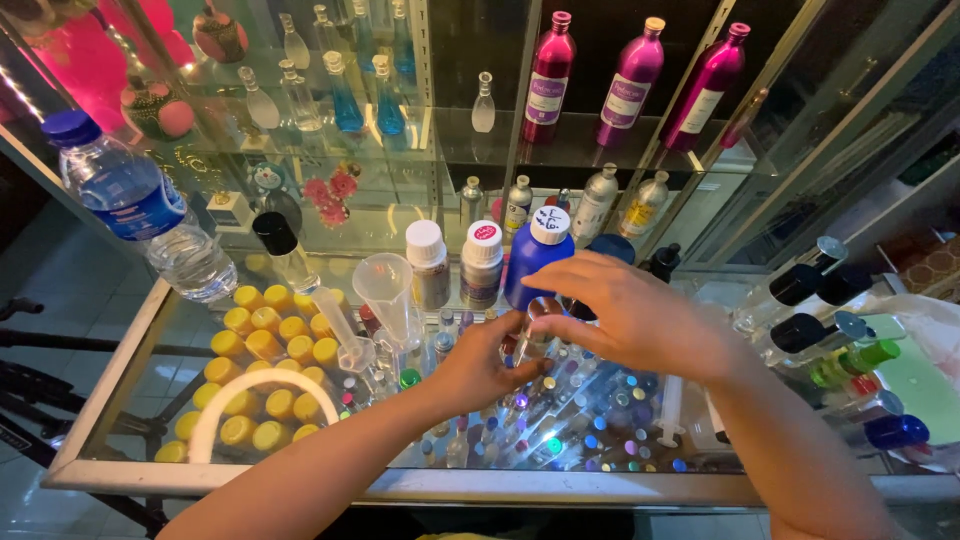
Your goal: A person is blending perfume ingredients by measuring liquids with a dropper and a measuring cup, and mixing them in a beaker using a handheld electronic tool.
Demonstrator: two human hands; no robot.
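Looking down from the head view, I find both hands meeting over the middle of the glass counter (130, 345). My left hand (478, 368) comes up from the near edge, its grip closed round the lower body of a small clear bottle (535, 335). My right hand (625, 315) sits directly above and just right of it, fingers curled narrow onto the bottle's top. The bottle's long axis runs close to upright. It is transparent glass; contents cannot be told. A clear funnel (385, 285) stands left of it, a blue white-capped bottle (535, 255) just behind.
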